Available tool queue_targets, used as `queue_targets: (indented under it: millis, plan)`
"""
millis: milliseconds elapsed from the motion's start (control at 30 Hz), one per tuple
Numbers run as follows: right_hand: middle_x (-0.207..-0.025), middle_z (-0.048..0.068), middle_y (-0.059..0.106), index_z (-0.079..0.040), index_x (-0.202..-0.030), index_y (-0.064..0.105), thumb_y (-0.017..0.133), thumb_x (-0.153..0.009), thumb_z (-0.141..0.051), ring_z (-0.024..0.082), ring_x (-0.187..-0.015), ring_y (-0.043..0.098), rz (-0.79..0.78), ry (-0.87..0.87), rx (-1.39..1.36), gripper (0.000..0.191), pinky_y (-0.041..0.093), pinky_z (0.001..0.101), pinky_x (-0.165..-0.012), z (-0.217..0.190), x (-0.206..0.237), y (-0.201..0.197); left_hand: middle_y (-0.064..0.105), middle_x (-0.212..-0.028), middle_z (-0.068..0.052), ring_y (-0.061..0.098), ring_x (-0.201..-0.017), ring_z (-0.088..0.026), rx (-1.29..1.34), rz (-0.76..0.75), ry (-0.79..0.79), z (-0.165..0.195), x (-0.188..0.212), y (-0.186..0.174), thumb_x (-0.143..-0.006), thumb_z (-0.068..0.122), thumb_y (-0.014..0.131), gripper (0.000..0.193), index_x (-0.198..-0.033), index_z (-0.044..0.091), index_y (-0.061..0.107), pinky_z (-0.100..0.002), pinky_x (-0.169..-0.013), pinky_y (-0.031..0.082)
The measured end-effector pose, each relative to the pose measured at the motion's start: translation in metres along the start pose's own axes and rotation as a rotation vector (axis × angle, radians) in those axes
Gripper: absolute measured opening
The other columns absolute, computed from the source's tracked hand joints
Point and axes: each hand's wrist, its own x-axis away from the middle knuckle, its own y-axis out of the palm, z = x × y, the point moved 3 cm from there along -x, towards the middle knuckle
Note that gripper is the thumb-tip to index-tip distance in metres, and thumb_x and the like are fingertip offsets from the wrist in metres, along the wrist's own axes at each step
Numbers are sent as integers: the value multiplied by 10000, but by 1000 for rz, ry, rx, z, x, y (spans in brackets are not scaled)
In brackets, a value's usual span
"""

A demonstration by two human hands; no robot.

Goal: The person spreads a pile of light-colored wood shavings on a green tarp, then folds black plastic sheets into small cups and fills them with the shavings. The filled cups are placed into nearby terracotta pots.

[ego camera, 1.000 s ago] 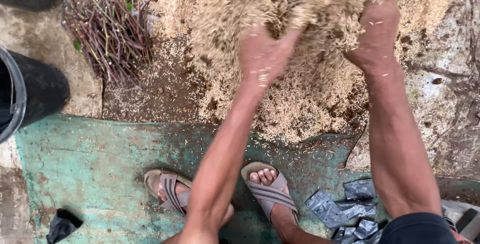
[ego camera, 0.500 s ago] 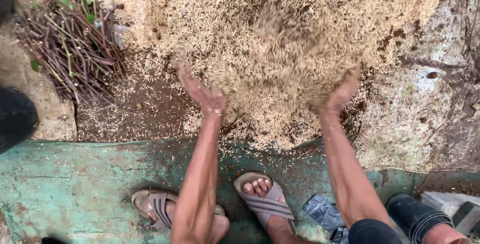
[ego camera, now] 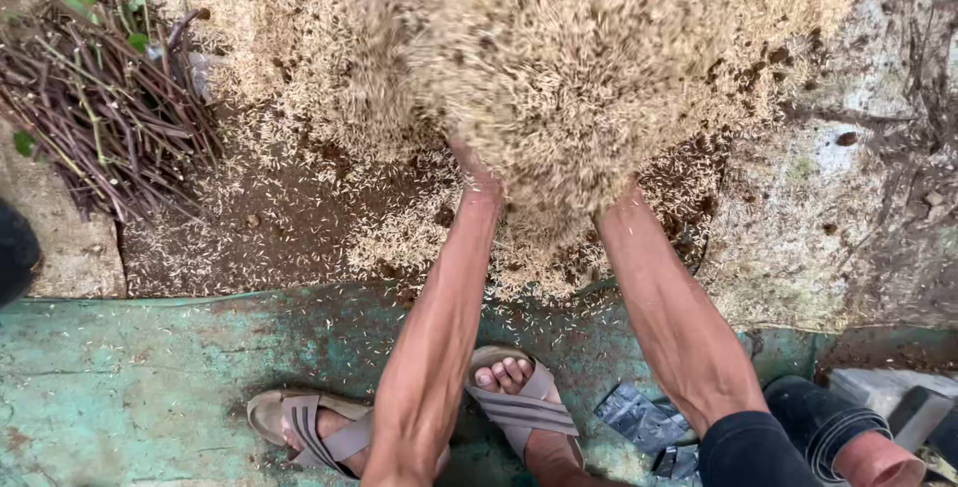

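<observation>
Both hands buried in a heap of husks [ego camera: 559, 78] on the ground.

Husk heap fills the top & middle of view, spread over dark soil [ego camera: 279, 218] w/ a loose clump airborne at centre. Below it a worn green mat [ego camera: 130, 367] runs across the bottom; pale rough concrete [ego camera: 848, 208] sits to the rt. Bundle of purple-brown twigs [ego camera: 110, 108] w/ a few green leaves lies top left, beside the heap. Two feet in tan sandals [ego camera: 519, 407] stand on the mat, near some crumpled silver wrappers [ego camera: 644, 417]. Left hand [ego camera: 477, 176] & right hand [ego camera: 609, 210] both reach into the husks at the wrist; fingers hidden, so can't tell if either grip is spread or closed.
</observation>
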Motion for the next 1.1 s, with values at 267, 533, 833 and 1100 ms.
queue_targets:
  millis: [267,533,833,1100]
  plan:
    - [-1360,144,642,-99,-1406,597,575,-1063,-399,268,-1190,600,-148,-152,163,456,446,447,-1022,-92,-29,-42,603,-1118,-207,566,-919,-287,-471,-297,351,107,41,64,-989,393,507,519,-1450,158,543,-425,-758,448]
    - [-1278,146,705,-105,-1357,665,608,-1076,-356,248,-1063,679,-322,-201,903,381,545,406,-914,-180,-40,-116,725,-872,-117,652,-624,-216,-1419,-286,697,184,61,44,-957,351,682,384,-1297,173,669,-379,-498,464]
    - [-1639,363,269,25,-1647,291,472,-1187,-319,479,-1511,299,168,-551,1442,603,325,523,-1243,5,86,-226,118,-1694,-284,76,-1589,-444,-1286,234,545,63,147,-152,-1097,461,420,709,-1623,15,255,-582,-1285,120]
    - [-1700,263,238,-22,-1610,322,412,-1103,-269,402,-1584,211,-158,-398,500,571,213,512,-1296,-2,122,-121,-37,-1739,-252,-17,-1622,-425,-705,-108,401,-10,130,-43,-1035,562,363,785,-1651,96,225,-595,-1243,12]
